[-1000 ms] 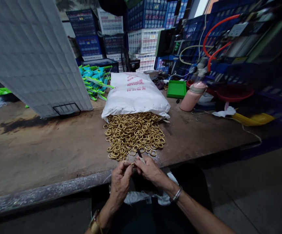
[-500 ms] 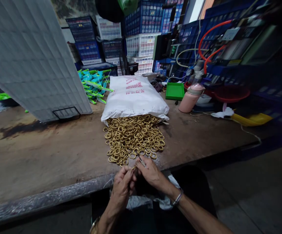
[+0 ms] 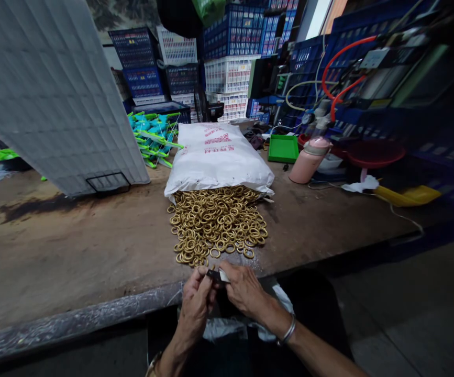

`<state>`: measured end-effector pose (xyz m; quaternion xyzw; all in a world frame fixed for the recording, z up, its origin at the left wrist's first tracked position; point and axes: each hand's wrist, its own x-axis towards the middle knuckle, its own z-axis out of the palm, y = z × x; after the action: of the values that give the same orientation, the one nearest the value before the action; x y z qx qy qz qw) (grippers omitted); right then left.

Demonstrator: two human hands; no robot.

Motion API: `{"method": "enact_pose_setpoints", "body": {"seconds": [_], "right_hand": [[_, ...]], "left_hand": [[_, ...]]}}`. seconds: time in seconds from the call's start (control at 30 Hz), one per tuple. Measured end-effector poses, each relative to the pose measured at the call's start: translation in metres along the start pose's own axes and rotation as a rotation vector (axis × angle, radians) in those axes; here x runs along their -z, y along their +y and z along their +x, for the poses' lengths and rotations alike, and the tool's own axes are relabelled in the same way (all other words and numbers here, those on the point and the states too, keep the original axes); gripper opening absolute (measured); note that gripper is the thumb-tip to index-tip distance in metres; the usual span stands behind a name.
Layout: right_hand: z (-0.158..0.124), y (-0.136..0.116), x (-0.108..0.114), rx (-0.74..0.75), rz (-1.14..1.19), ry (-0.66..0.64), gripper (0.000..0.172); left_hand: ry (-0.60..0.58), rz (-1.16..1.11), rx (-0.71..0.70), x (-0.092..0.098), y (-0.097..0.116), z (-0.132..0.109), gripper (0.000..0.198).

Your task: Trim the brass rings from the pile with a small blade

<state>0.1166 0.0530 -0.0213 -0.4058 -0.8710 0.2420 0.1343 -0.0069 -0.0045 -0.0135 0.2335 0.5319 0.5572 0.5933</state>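
Note:
My left hand point(image 3: 195, 301) is closed in a pinch at the table's front edge, on a gold ring point(image 3: 213, 267) that is mostly hidden by the fingers. In my right hand point(image 3: 248, 293) is a small knife point(image 3: 214, 275) with a dark blade and a pale handle. Its blade lies across at the left fingertips, against or very near the ring; exact contact cannot be made out. Just beyond both hands spreads a heap of gold rings point(image 3: 214, 222), spilling from the mouth of a white sack point(image 3: 221, 170) with red print.
A tall pale ribbed panel point(image 3: 54, 94) leans at the left. Behind the sack lie turquoise and lime-green plastic parts point(image 3: 154, 136). To the right are a green tray point(image 3: 283, 148), a pink bottle point(image 3: 309, 162) and a yellow scoop-like piece point(image 3: 411, 196). Stacked crates point(image 3: 227, 73) stand behind.
My right hand has turned, bringing the knife's dark blade down and left to my left fingertips. The ring is now more hidden. My left hand stays nearly in place; the view shifts slightly.

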Motion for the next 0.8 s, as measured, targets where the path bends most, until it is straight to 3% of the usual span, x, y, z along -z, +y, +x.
{"method": "enact_pose_setpoints", "body": {"seconds": [0.37,0.6,0.7,0.8], "right_hand": [[0.0,-0.009,0.007,-0.057,-0.032,-0.045,0.024],[0.004,-0.002,0.013,-0.038,-0.027,-0.121,0.022],[0.006,0.001,0.012,-0.064,-0.062,-0.078,0.022],[0.01,0.0,0.009,-0.089,-0.093,0.021,0.027]], "left_hand": [[0.05,0.08,0.013,0.002,-0.003,0.002,0.036],[-0.101,0.067,-0.127,0.0,0.006,-0.014,0.032],[-0.162,-0.059,-0.1,-0.003,0.014,-0.02,0.028],[-0.135,-0.213,-0.005,-0.003,0.018,-0.02,0.026]]}}
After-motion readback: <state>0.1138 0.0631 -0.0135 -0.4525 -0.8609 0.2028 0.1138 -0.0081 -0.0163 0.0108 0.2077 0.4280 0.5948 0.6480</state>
